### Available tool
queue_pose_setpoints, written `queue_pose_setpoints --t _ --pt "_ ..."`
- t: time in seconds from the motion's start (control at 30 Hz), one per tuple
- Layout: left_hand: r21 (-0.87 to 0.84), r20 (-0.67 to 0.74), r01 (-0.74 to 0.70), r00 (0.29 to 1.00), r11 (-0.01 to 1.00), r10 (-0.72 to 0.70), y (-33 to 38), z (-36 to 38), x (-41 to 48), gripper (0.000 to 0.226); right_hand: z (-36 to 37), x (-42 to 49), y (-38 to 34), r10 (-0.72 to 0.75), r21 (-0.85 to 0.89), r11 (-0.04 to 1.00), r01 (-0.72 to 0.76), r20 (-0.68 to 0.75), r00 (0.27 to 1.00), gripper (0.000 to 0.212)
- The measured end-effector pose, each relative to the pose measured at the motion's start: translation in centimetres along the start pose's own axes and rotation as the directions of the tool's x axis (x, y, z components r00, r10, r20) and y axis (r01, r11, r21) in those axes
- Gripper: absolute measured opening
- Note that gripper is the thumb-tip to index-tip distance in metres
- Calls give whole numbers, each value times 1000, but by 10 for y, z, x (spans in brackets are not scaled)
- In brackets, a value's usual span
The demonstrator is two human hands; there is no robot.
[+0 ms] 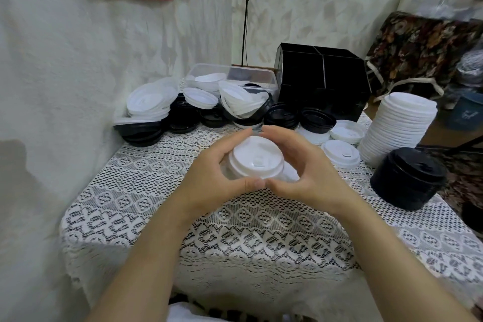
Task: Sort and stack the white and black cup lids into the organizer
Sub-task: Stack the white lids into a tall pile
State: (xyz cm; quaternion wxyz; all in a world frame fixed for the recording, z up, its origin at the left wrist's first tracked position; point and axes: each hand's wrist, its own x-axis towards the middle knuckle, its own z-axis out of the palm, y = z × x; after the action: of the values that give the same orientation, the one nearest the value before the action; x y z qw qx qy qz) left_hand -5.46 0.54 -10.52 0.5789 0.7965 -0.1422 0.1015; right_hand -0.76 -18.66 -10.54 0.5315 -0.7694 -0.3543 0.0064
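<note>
A short stack of white cup lids is held over the middle of the lace-covered table. My left hand curls round its left side and my right hand round its right, thumbs meeting at the front. The black organizer stands at the back right. A tall white lid stack and a black lid stack stand at the right. Loose white lids lie beside them, and mixed black and white lids are piled at the back left.
A clear plastic tub with lids in it sits behind the pile, against the wall. The wall runs close along the table's left side. Patterned fabric and clutter crowd the right edge.
</note>
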Motion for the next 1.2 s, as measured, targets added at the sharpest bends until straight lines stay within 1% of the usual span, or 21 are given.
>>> queue_pose_setpoints --t 0.1,0.17,0.23,0.3,0.37,0.43,0.53,0.7,0.77,0.83,0.97,1.03,1.17,1.2 --pt "80 -11 -8 1000 997 9 -4 -2 1 83 1 0 3 18 -1 1000 -18 14 1000 74" --pt "127 -61 -25 998 992 33 -6 -2 2 84 -2 -2 7 38 -38 999 -38 5 999 71" --pt "129 -150 -28 988 991 47 -9 -4 4 77 -8 -6 14 79 -76 994 -83 -59 995 61" --pt "148 -206 15 978 989 16 -14 -6 6 73 -16 -11 24 127 -91 986 -142 -153 980 50" --pt "199 -178 89 982 976 -54 -19 -7 8 74 -22 -16 32 179 -78 977 -200 -218 959 46" --pt "254 -132 140 985 957 -109 -22 -6 11 70 -24 -19 37 216 -54 970 -236 -243 946 44" --pt "271 -91 167 985 948 -147 -25 -6 12 65 -22 -23 41 242 -58 963 -262 -234 942 40" --pt "247 -49 173 985 954 -166 -30 -8 12 66 -21 -26 43 256 -81 957 -280 -228 940 39" --pt "246 -31 168 986 954 -166 -31 -8 13 66 -21 -27 41 254 -93 956 -279 -216 943 41" --pt "249 -22 165 986 954 -165 -31 -8 13 66 -20 -28 36 261 -153 945 -289 -178 949 47" --pt "237 -29 181 983 955 -179 -30 -4 17 62 -15 -24 32 265 -324 904 -279 -88 960 72" --pt "229 -41 197 980 953 -193 -30 -3 19 61 -13 -23 32 261 -366 888 -279 -98 960 79" --pt "227 -50 201 980 953 -194 -31 -1 21 60 -13 -23 29 270 -362 882 -303 -141 953 78" --pt "223 -51 201 980 954 -195 -31 -1 20 60 -12 -22 30 261 -384 871 -305 -164 951 80"
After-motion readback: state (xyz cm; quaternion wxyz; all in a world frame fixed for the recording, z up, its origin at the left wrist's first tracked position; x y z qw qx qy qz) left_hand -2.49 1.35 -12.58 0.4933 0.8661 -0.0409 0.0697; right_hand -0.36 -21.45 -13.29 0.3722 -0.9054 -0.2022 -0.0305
